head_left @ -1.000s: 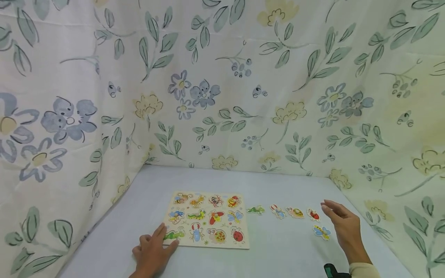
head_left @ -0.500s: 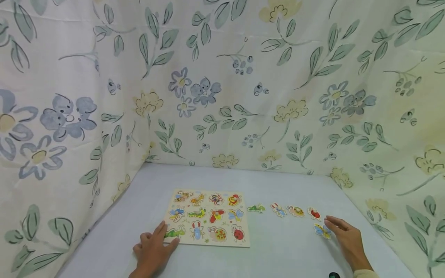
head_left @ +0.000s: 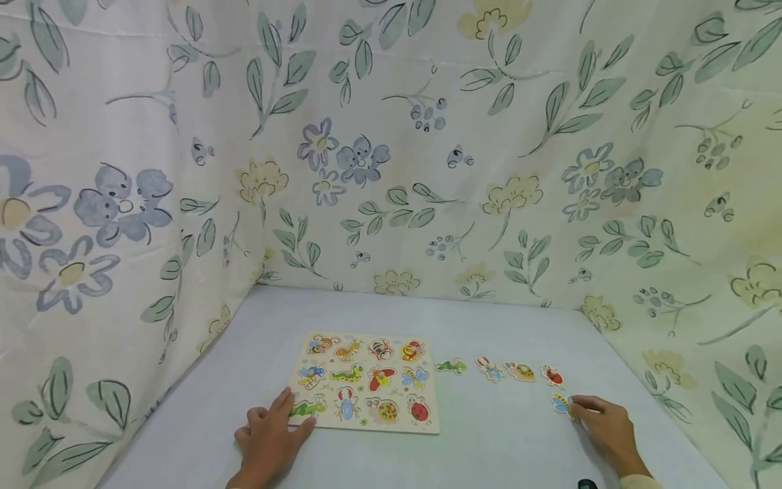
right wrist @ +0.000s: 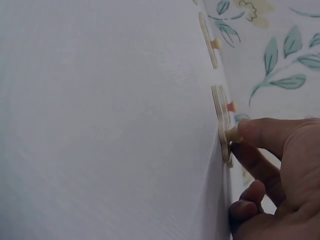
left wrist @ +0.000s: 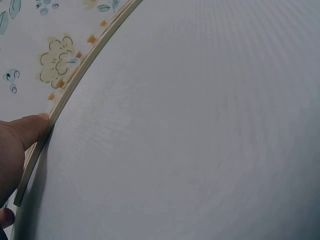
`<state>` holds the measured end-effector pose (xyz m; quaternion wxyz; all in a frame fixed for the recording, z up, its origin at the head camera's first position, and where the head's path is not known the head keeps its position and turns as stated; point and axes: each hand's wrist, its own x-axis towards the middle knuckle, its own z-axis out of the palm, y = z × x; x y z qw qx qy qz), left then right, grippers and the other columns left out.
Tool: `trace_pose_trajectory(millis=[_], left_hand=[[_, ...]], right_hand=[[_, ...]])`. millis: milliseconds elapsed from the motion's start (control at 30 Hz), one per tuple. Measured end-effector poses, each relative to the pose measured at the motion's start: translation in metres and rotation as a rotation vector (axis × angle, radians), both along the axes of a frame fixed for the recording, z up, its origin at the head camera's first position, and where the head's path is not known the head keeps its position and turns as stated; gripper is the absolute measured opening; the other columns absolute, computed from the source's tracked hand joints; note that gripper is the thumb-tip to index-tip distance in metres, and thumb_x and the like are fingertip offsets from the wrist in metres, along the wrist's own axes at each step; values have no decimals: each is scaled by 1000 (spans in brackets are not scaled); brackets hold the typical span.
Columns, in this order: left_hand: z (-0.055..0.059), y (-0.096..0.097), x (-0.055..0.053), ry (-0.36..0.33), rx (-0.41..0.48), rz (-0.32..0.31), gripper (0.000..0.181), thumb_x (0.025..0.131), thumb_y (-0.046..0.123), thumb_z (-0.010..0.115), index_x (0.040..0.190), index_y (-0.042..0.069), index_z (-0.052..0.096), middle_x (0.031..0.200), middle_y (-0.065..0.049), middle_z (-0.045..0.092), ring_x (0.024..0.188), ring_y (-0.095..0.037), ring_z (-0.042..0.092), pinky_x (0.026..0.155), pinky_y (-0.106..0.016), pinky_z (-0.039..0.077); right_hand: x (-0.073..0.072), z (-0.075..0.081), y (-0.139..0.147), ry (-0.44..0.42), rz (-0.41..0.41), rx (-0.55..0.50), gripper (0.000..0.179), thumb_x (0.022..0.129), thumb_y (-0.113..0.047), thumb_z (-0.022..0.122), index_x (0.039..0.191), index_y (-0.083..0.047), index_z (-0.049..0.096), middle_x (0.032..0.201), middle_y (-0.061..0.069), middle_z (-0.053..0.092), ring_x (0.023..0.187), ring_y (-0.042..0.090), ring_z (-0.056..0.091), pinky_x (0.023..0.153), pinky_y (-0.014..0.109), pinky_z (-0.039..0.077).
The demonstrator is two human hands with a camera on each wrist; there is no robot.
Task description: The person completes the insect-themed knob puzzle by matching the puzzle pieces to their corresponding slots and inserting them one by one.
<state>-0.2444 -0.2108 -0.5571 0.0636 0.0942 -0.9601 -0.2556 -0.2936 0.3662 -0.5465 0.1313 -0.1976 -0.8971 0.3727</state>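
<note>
My right hand (head_left: 611, 428) pinches the small knob (right wrist: 234, 134) of a flat puzzle piece shaped like a winged insect (head_left: 559, 403), blue and yellow, between thumb and fingertips. In the right wrist view this piece shows edge-on at the table surface. My left hand (head_left: 269, 435) rests at the front left corner of a wooden peg puzzle board (head_left: 434, 407), index finger along its left side. In the left wrist view the thumb (left wrist: 35, 125) lies straight on the board's edge. Bright insect pictures in rows cover the board, and several knobs stand up in the left wrist view.
Right of the board, loose pieces lie in a row: a green grasshopper (head_left: 451, 366), a blue beetle with red pincers (head_left: 489, 369), a snail-like piece (head_left: 520, 371) and a ladybug (head_left: 552, 375). Flowered cloth (head_left: 391, 170) walls in the white table (head_left: 489, 448).
My right hand has come down toward me from above the ladybug to the winged insect piece and now pinches its knob. The left hand stays at the board's corner.
</note>
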Motion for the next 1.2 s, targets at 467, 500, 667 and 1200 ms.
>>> trace_pose_trajectory(millis=[467,500,667,1200], left_hand=[[-2,1,0,5,-2,-2,82,81,52,71,139,-2,48,147,-18,39,105,-44,37,79,-60,25],[-3,1,0,7,-2,-2,82,81,52,71,139,-2,48,147,-18,39,105,-44,37,78,-60,25],[-2,1,0,9,-2,4,82,81,52,71,139,-2,48,147,-18,40,105,-43,37,78,-59,25],[-1,1,0,2,2,3,82,81,52,71,139,-1,48,147,-18,39,105,-43,37,79,-59,25]], right_hand=[[2,15,-8,59,-18,150,23,83,-23,73,95,-3,76,99,23,69,85,36,59,63,40,42],[2,18,-9,72,-19,159,24,83,-24,73,96,-4,76,97,22,69,82,34,59,61,38,41],[-2,36,-27,131,-13,147,25,84,-23,72,99,-3,75,78,11,64,70,25,48,53,34,36],[-1,106,-104,421,216,127,22,87,-22,73,101,-5,76,70,5,48,69,20,39,51,30,33]])
